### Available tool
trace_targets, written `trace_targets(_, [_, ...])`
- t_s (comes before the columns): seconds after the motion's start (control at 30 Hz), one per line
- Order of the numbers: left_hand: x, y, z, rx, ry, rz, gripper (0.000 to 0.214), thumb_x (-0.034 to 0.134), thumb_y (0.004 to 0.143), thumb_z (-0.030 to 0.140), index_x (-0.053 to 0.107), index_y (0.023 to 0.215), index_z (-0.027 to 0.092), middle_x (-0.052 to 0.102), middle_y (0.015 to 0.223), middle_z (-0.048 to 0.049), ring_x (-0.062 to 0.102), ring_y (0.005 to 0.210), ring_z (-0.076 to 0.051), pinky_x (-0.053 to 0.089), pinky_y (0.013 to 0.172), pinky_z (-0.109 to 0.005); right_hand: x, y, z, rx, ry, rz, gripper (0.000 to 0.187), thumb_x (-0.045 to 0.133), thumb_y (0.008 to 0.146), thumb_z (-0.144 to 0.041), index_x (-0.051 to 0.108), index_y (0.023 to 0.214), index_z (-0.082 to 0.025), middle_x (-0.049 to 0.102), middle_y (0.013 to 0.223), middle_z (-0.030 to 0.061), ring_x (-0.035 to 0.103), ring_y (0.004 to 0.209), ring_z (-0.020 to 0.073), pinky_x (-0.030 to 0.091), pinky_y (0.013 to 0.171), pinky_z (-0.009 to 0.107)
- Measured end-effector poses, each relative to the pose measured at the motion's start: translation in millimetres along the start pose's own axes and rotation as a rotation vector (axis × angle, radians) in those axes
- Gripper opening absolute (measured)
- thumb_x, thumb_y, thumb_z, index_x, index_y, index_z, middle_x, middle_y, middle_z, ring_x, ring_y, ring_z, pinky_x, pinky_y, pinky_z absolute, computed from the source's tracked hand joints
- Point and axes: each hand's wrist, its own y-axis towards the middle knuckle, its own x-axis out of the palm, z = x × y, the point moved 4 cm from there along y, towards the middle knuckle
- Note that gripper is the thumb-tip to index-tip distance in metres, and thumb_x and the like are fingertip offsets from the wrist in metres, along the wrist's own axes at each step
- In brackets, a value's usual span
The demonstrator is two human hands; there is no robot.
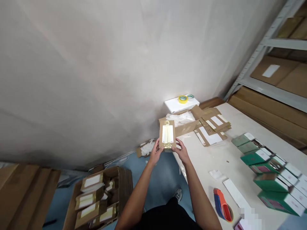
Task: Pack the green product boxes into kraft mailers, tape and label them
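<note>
Between my two hands is a small brown cardboard box [164,130], its top face carrying white labels and clear yellowish tape. My left hand [155,152] grips its lower left corner, and my right hand [181,152] has the lower right corner. The box is held up off the floor, at the left edge of a white table [203,166]. Behind it on the table stands an open carton [188,128] filled with white paper or wrapping. Flattened labelled cardboard pieces [211,139] lie to its right.
A large carton [126,182] of taped, labelled boxes stands on the floor at lower left. The table holds a tape dispenser [222,204] and rows of green-and-white boxes [271,190]. A yellow tape roll [183,99] rests on a white box [171,106]. Shelving [285,44] rises at right.
</note>
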Motion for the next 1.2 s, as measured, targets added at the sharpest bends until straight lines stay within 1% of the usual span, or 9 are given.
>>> trace_targets(0.13, [-88.6,-47,11,0.030,-0.037,0.208,0.079,0.070,0.089,0.054,0.040,0.159,0.031,0.050,0.158,-0.0087,0.056,0.137,-0.027,0.045,0.116,-0.042,98,-12,6,0.002,-0.030,-0.167,0.072,0.083,0.076,-0.049,0.061,0.141,-0.028,0.061,0.144,0.0101,0.059,0.129,0.0301,0.057,0.100,0.044])
trace_targets(0.27, [-183.3,-109,7,0.044,-0.051,0.392,0.077,0.068,0.091,0.051,0.039,0.159,0.028,0.050,0.158,-0.0095,0.052,0.141,-0.029,0.043,0.118,-0.042,205,-37,33,0.034,-0.093,-0.336,0.072,0.080,0.079,-0.053,0.060,0.143,-0.027,0.064,0.142,0.0106,0.059,0.129,0.0306,0.055,0.101,0.045])
trace_targets(0.4, [-273.9,-183,-22,-0.020,-0.062,0.581,0.074,0.062,0.095,0.047,0.033,0.162,0.028,0.042,0.164,-0.0091,0.046,0.147,-0.029,0.040,0.120,-0.043,308,-75,85,0.080,-0.182,-0.483,0.066,0.076,0.081,-0.055,0.064,0.138,-0.025,0.064,0.142,0.0109,0.059,0.127,0.0303,0.050,0.106,0.047])
trace_targets(0.53, [-346.8,-259,-57,-0.148,-0.043,0.743,0.072,0.060,0.095,0.042,0.034,0.161,0.028,0.046,0.162,-0.0084,0.046,0.147,-0.027,0.039,0.120,-0.041,388,-124,149,0.187,-0.255,-0.606,0.063,0.074,0.079,-0.054,0.067,0.134,-0.024,0.067,0.138,0.0108,0.062,0.120,0.0292,0.051,0.104,0.046])
trace_targets(0.73, [-419.2,-360,-78,-0.242,-0.095,0.990,0.070,0.066,0.090,0.038,0.044,0.155,0.025,0.060,0.149,-0.0108,0.058,0.136,-0.028,0.045,0.115,-0.044,486,-200,216,0.361,-0.277,-0.799,0.060,0.073,0.073,-0.049,0.070,0.127,-0.023,0.071,0.130,0.0106,0.066,0.106,0.0282,0.053,0.098,0.047])
trace_targets(0.87, [-459.3,-424,-72,-0.313,-0.087,1.213,0.079,0.071,0.089,0.043,0.038,0.158,0.023,0.063,0.144,-0.0144,0.058,0.136,-0.031,0.044,0.115,-0.048,559,-240,228,0.362,-0.178,-0.952,0.061,0.072,0.074,-0.048,0.068,0.130,-0.024,0.072,0.129,0.0098,0.065,0.116,0.0277,0.050,0.105,0.045])
trace_targets(0.97, [-493.4,-477,-59,-0.466,0.045,1.380,0.088,0.077,0.084,0.046,0.037,0.158,0.021,0.049,0.158,-0.0165,0.044,0.148,-0.034,0.035,0.122,-0.049,605,-257,221,0.289,-0.155,-0.932,0.065,0.072,0.075,-0.047,0.063,0.135,-0.025,0.067,0.139,0.0116,0.062,0.125,0.0271,0.046,0.110,0.046])
trace_targets(1.1, [-531.7,-526,-27,-0.448,0.206,1.529,0.084,0.074,0.087,0.047,0.037,0.158,0.021,0.039,0.165,-0.0148,0.039,0.151,-0.033,0.032,0.124,-0.045,633,-267,196,0.205,-0.108,-0.891,0.060,0.070,0.079,-0.045,0.063,0.135,-0.023,0.066,0.138,0.0130,0.062,0.124,0.0272,0.046,0.111,0.048])
trace_targets(1.2, [-543.0,-527,-5,-0.338,0.220,1.578,0.071,0.066,0.093,0.046,0.041,0.155,0.025,0.048,0.158,-0.0136,0.053,0.139,-0.030,0.043,0.116,-0.045,629,-266,177,0.153,-0.091,-0.900,0.052,0.069,0.081,-0.044,0.066,0.129,-0.023,0.068,0.135,0.0123,0.063,0.123,0.0276,0.047,0.110,0.048])
